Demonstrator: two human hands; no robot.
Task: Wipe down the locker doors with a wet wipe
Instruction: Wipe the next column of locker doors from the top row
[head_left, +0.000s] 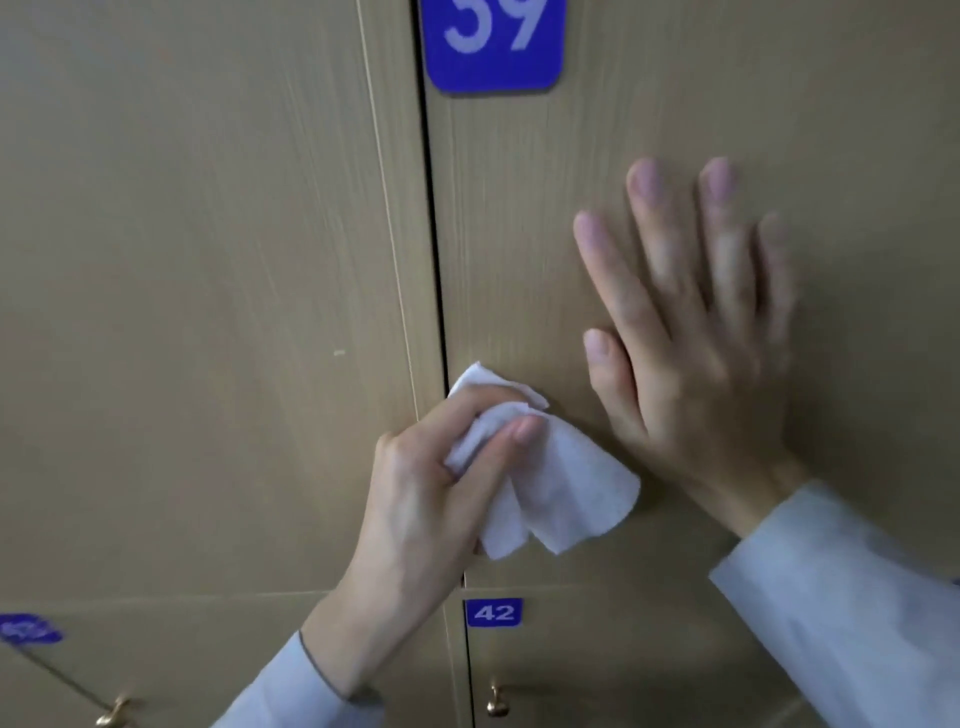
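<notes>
The left hand's (415, 499) grip holds one crumpled white wet wipe (550, 483) at the lower left edge of locker door 39 (519, 234), beside the dark seam. The unwiped panel rises above and to the right. The right hand (685, 338) lies flat, fingers spread, just right of the wipe. Three number plates and two brass knobs show.

The doors (208, 260) are pale tan with a faint wood grain running up and down, split by a dark gap (435, 234). Number plates (492, 44) are deep blue with pale lilac-white digits. The wipe (561, 488) is plain white. Both sleeves (841, 597) are light blue-grey. The small knobs (497, 704) below are brassy gold.
</notes>
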